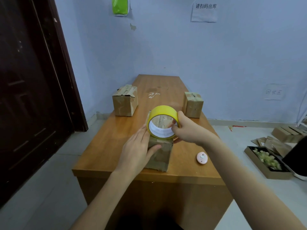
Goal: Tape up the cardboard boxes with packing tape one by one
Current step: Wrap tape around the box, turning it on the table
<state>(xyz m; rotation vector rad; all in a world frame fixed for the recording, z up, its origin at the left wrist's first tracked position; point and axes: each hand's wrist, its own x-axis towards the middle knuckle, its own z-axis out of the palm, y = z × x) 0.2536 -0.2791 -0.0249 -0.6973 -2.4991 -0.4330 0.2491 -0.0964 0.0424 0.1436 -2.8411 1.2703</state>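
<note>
At centre frame, on the wooden desk (pixel 106 151), sits the box (pixel 160 155) now being worked on. The left hand (pixel 138 150) lies flat against its left side and top edge, fingers straight, thumb across the near top; its grip is wide and only steadying. The right hand (pixel 186 128) holds the yellow tape roll (pixel 163 122) upright on the box's top, thumb hooked inside the core, fingers curled round the outer rim. The roll's lower edge touches the near top edge of the box. A pale strip shows just under the roll, probably tape starting onto the lid; the film is too clear to confirm.

Status, judged from layout:
- Box upper left (pixel 125 101): standing at the desk's left edge, flaps closed, top looks patchy with tape strips, one corner ragged. Likely done.
- Box upper right (pixel 193 104): standing at the right edge, closed, band across its top. Likely done.
- Centre box: taping at or near its start; the run across the lid, the cut and the press-down remain.

Other items: pink round gadget (pixel 202 157) on the desk, right of the centre box, apart from it. Flattened cardboard (pixel 282 138) and a tray of pale scraps (pixel 265 161) on the floor, right of frame; whether more boxes await there cannot be told.
</note>
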